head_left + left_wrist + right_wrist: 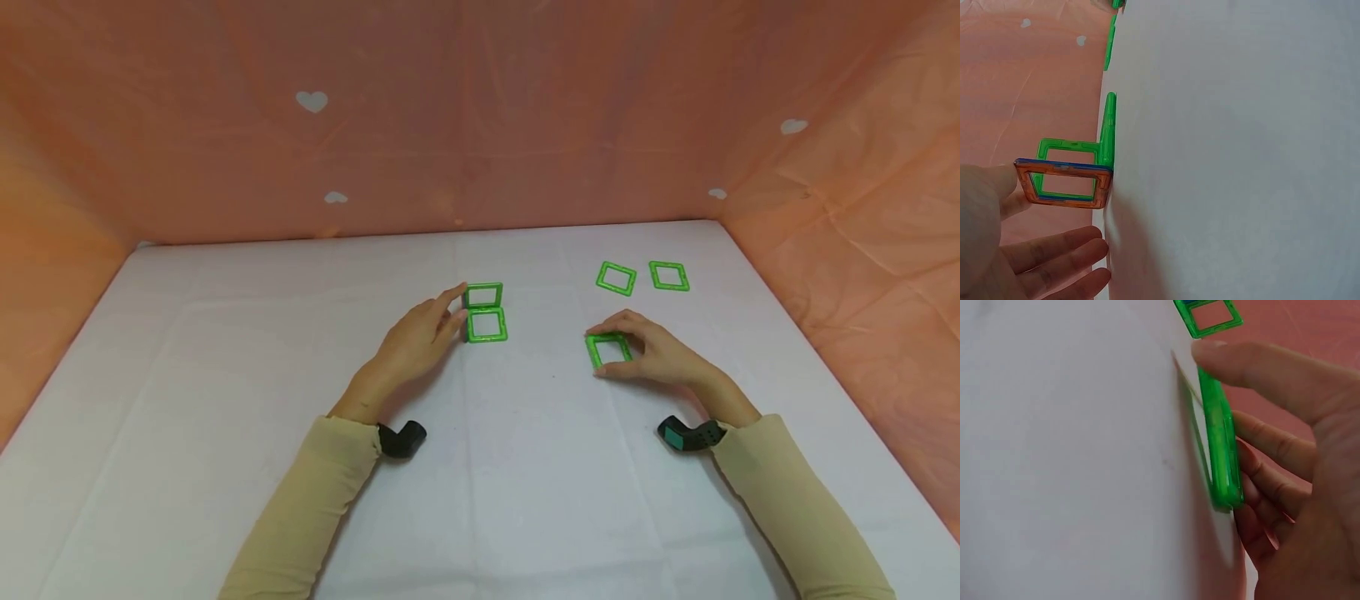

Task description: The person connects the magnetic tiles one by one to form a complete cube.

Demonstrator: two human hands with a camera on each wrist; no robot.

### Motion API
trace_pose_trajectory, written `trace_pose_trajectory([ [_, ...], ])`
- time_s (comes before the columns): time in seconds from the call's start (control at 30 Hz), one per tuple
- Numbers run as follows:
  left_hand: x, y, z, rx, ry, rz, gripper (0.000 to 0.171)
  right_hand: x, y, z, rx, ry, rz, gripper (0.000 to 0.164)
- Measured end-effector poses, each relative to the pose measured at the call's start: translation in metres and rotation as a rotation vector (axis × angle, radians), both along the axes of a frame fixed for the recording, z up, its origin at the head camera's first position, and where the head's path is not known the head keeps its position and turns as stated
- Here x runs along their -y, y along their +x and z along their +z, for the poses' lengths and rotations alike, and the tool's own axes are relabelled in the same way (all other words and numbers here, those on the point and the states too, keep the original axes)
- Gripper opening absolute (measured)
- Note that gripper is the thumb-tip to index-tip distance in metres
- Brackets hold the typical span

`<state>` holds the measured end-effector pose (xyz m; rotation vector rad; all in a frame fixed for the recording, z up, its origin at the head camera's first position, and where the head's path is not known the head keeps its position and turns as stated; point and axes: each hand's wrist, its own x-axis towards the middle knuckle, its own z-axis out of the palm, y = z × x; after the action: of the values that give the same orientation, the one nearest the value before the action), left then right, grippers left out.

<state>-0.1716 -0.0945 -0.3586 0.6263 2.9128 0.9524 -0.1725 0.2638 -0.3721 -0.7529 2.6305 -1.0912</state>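
Near the middle of the table in the head view, a square green magnetic tile (pixel 487 338) lies flat. Behind it stands another green tile (pixel 484 286), upright. On their left side the left wrist view shows an orange magnetic tile (pixel 1102 189) with a blue edge, also standing. My left hand (pixel 415 340) pinches this orange tile by its upper edge with thumb and finger, while its other fingers are spread apart below. To the right, my right hand (pixel 654 352) grips a green tile (pixel 1219 437) between thumb and fingers, just over the table, its shadow beneath.
Two more green tiles (pixel 612 289) (pixel 672 288) lie flat at the back right, beyond my right hand. A white cloth covers the table (pixel 525 500). Orange fabric with pale hearts hangs as a wall (pixel 480 117) behind and at the sides.
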Motion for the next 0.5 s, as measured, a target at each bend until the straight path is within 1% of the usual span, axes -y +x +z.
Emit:
trace_pose_trajectory([
  [0.07,0.0,0.0,0.0,0.0,0.004,-0.001,0.048,0.0,-0.001,0.001,-0.009,-0.008,-0.011,0.049],
  [0.17,-0.001,-0.001,0.0,-0.005,0.007,-0.001,0.048,0.002,-0.004,0.002,0.003,-0.031,-0.023,0.049],
  [0.4,-0.001,0.0,0.0,-0.007,0.009,0.004,0.048,0.007,-0.014,0.003,0.026,-0.135,-0.013,0.05],
  [0.5,0.0,0.0,-0.001,-0.008,0.01,0.005,0.048,0.011,-0.016,0.004,0.035,-0.162,-0.013,0.049],
])
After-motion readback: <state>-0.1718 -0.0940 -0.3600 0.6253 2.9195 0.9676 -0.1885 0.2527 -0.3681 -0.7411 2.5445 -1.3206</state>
